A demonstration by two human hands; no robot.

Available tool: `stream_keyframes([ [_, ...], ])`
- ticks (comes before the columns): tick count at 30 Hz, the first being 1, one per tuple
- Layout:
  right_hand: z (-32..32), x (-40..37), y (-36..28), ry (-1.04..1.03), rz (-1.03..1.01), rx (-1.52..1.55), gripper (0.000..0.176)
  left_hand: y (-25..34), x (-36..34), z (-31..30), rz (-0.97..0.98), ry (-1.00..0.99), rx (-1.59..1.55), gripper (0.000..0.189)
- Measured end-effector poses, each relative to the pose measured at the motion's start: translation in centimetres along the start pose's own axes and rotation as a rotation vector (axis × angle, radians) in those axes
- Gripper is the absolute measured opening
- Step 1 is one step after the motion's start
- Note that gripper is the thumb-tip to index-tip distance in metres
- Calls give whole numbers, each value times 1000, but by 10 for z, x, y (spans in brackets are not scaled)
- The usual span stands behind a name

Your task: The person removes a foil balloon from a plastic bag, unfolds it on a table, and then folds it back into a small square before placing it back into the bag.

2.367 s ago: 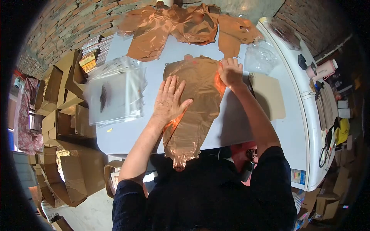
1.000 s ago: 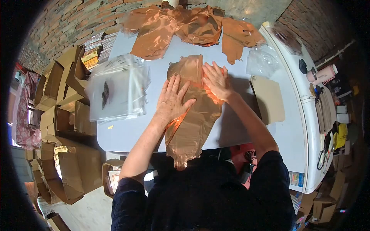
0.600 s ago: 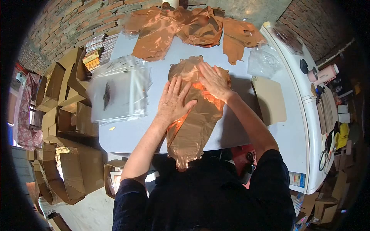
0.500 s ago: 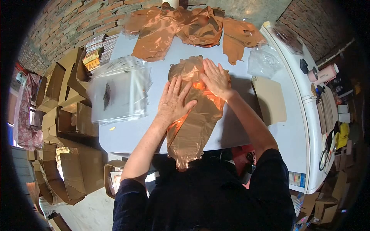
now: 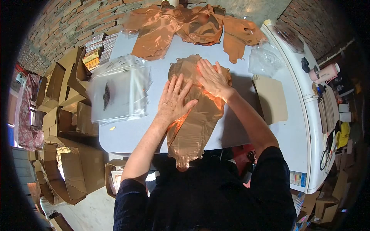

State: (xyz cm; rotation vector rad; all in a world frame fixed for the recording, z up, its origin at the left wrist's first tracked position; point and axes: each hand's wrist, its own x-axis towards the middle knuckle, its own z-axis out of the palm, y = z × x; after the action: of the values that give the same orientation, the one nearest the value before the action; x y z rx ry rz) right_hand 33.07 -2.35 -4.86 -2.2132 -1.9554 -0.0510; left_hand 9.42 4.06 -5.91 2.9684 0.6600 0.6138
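Note:
A flat copper-coloured foil balloon with small tabs along its edge lies in front of me, its narrow end hanging past the table's near edge. My left hand rests flat on its left side, fingers spread. Across its upper right part lies my right hand, palm down with fingers stretched out and the thumb apart. The foil is creased and shiny under both hands. More copper foil balloons lie in a loose, overlapping row at the far edge of the table.
Clear plastic bags are stacked at the left of the pale table. To the right lie a beige cardboard sheet and crumpled clear plastic, beside a white appliance. Open cardboard boxes stand on the left floor.
My right hand has slid slightly left and down over the foil. The left hand stays in place on the balloon.

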Motion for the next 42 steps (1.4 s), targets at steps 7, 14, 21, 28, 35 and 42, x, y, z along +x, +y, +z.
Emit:
stream_keyframes([
  [7,8,0,3,114,-84,-174,70,1,1,-4,-1,-64,31,79],
  [14,10,1,-1,109,-51,-244,68,0,1,-4,0,-9,-15,77],
  [21,8,-1,-3,92,-10,-205,68,-2,1,-6,10,59,-92,78],
  [28,10,0,-1,94,-10,-193,69,3,4,-39,18,57,-153,71],
  [35,6,-2,-1,81,-34,-254,64,-9,35,1,161,54,-286,63],
  [42,15,3,8,112,-68,-164,61,-4,27,18,107,-6,-82,67],
])
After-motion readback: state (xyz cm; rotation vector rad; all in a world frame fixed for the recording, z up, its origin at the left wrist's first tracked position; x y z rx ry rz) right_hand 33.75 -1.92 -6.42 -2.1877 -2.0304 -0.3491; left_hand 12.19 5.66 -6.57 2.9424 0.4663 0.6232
